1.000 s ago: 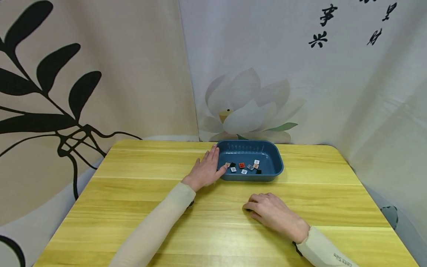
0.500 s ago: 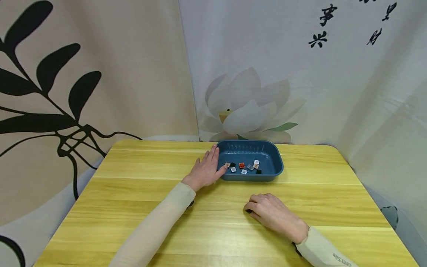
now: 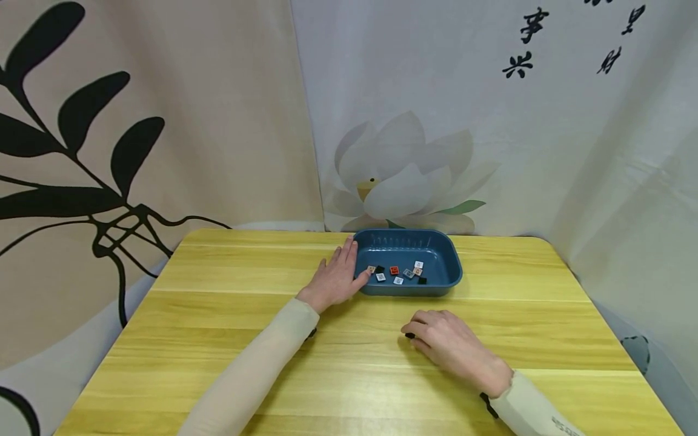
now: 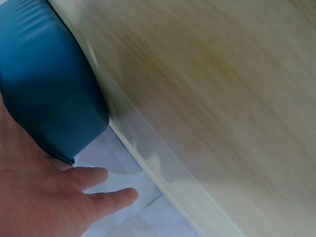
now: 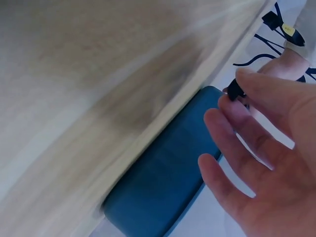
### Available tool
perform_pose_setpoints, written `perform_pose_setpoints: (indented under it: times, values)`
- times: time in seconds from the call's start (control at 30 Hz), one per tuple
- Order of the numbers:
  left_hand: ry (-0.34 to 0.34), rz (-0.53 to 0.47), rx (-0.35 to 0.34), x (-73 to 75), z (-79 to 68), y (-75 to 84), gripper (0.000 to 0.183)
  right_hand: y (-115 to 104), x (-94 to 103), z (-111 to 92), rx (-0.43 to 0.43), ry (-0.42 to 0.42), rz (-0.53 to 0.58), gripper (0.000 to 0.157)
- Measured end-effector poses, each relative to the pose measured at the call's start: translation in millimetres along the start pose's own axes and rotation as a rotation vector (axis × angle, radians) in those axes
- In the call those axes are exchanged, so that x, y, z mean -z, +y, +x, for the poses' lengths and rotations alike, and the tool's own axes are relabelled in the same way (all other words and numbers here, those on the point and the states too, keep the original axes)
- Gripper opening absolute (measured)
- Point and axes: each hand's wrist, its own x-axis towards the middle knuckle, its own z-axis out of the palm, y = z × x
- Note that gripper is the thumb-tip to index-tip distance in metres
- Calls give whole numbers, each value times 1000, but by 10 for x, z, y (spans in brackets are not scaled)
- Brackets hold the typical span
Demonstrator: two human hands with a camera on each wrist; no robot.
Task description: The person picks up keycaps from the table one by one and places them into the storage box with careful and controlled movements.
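A blue tray (image 3: pixel 410 290) sits at the far edge of the table, with several small square pieces lying in it, among them a red piece (image 3: pixel 394 270), a white piece (image 3: pixel 398 281) and a black piece (image 3: pixel 422 281). My left hand (image 3: pixel 337 277) rests on the tray's left rim, fingers straight and thumb reaching over the near corner. In front of the tray, over the table, my right hand (image 3: pixel 449 344) pinches a small black block (image 5: pixel 235 91) between thumb and index finger. Its other fingers are spread loosely in the right wrist view.
The wooden table (image 3: pixel 229 339) stretches out to both sides of the tray and in front of it. Behind it hangs a printed curtain (image 3: pixel 414 72) with a lotus and dark leaves. Black straps show at both cuffs.
My right hand has lifted slightly and shifted a little toward the tray, and the black block now shows beyond its fingertips. The left hand keeps its place on the tray.
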Motion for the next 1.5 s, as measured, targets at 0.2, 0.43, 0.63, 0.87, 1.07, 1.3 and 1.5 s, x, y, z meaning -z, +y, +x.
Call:
perform_pose_setpoints:
  times: [0.2, 0.43, 0.63, 0.87, 1.07, 1.3, 1.5]
  values:
    - [11, -9, -14, -10, 1, -12, 88, 39, 45, 41, 29, 86, -2, 22]
    - [13, -6, -19, -10, 0, -17, 88, 114, 178, 135, 8, 198, -37, 25]
    - [14, -10, -25, -7, 4, -23, 88, 203, 272, 243, 3, 301, -46, 28]
    - [11, -18, -24, -7, -2, -26, 88, 268, 352, 364, -23, 313, -33, 26]
    - [11, -18, -23, 0, -8, -15, 89, 311, 349, 446, -50, 303, -28, 26]
    - [1, -25, -16, 9, -6, -11, 89, 390, 313, 573, -86, 306, -34, 25]
    - [-2, -27, -12, 0, 0, -19, 89, 461, 304, 725, -131, 264, -35, 25]
